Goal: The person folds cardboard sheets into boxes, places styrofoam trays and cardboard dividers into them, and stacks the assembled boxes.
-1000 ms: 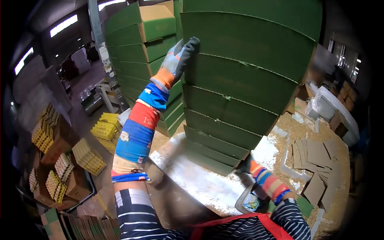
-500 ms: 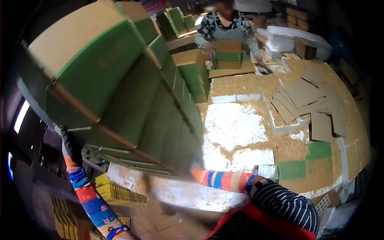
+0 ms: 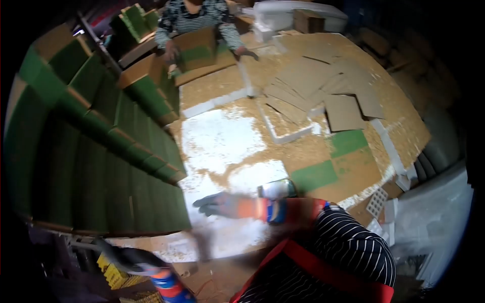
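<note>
Tall stacked rows of green and brown cardboard boxes [image 3: 96, 171] stand on the left side of the table. My right hand [image 3: 214, 204], in a grey glove, is stretched out over the white tabletop just right of the boxes, with a gap between. Its fingers point left and hold nothing. Below the front bottom edge of the boxes is my left hand [image 3: 129, 257], in a dark glove. It is blurred, its fingers look extended, and nothing shows in it. A small clear-wrapped item [image 3: 277, 189] lies beside my right forearm.
Across the table a person [image 3: 197, 25] handles a cardboard box [image 3: 194, 48]. Loose flat cardboard pieces [image 3: 348, 111] lie at the right, near green and brown flat sheets [image 3: 316, 177]. Yellow stacked pieces [image 3: 116, 275] are at the lower left. Sawdust-like bits cover the table.
My view has turned to the right. Both hands have come off the boxes, which were tilted close to me and now stand upright at the left. My left hand has dropped lower.
</note>
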Available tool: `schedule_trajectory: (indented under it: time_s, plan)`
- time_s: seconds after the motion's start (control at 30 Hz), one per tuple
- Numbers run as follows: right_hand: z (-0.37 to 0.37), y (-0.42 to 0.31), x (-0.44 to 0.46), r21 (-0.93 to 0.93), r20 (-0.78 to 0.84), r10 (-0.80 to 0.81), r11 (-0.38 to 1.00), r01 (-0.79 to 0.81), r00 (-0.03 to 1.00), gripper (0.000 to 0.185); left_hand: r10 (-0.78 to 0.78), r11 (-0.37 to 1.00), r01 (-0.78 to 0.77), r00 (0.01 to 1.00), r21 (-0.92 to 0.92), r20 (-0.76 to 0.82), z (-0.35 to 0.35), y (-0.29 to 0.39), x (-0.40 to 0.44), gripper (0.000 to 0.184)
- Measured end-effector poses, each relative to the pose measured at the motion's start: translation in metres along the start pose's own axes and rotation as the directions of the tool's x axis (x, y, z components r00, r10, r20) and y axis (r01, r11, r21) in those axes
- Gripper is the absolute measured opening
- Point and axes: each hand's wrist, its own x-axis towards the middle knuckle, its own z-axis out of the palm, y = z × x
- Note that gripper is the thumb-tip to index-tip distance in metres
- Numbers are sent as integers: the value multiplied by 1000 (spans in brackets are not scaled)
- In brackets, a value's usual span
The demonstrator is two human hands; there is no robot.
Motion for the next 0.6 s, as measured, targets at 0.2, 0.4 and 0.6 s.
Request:
schedule_trajectory:
  time_s: [0.2,0.4,0.6]
  plan:
    - [-169,78,-220,-494,-725,-177,807,-324,665,54,523,851,-187,383,-491,761,104,196,-178,53]
    - [-233,129,-361,-794,-608,-92,50,-606,789,107,472,881,-46,137,-471,871,144,300,-280,66]
    - [-248,118,-394,-885,-456,17,99,-456,890,109,308,946,-66,-126,-318,943,156,327,-286,77]
